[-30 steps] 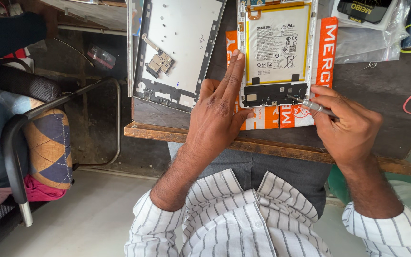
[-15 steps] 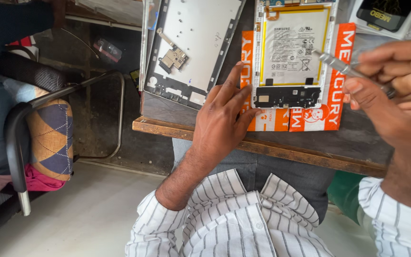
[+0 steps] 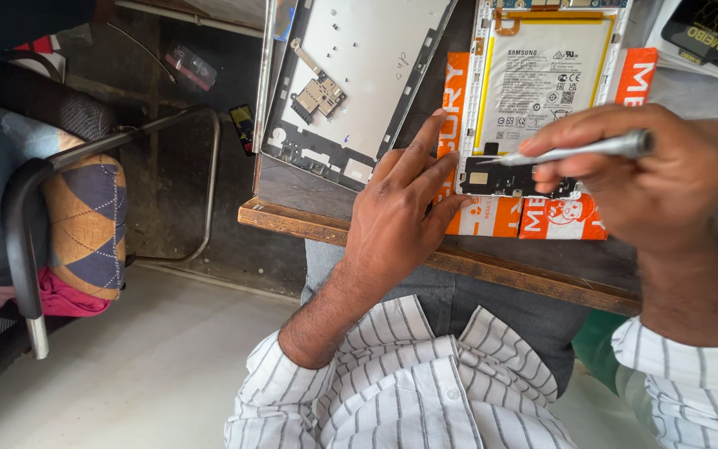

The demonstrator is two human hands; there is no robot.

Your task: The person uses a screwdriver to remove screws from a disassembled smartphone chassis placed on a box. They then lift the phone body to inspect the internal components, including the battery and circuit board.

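Note:
An opened tablet (image 3: pixel 542 91) with a white battery lies on an orange mat (image 3: pixel 500 218) at the desk's near edge. My left hand (image 3: pixel 405 208) rests flat beside it, fingertips touching the tablet's lower left corner and holding nothing. My right hand (image 3: pixel 650 179) hovers over the tablet's lower right, gripping a silver screwdriver (image 3: pixel 579 150) whose tip points left over the dark bottom board. A detached back cover (image 3: pixel 351 83), white inside with a small circuit piece, lies to the left of the tablet.
The wooden desk edge (image 3: pixel 309 223) runs below my hands. A black-armed chair with a patterned cushion (image 3: pixel 85 224) stands at the left on a pale floor. A packaged dark item (image 3: pixel 704 33) lies at the top right.
The view has come closer to the desk. My right hand lifted off the tablet's lower edge and now holds the screwdriver level above it. My left hand stayed at the tablet's corner.

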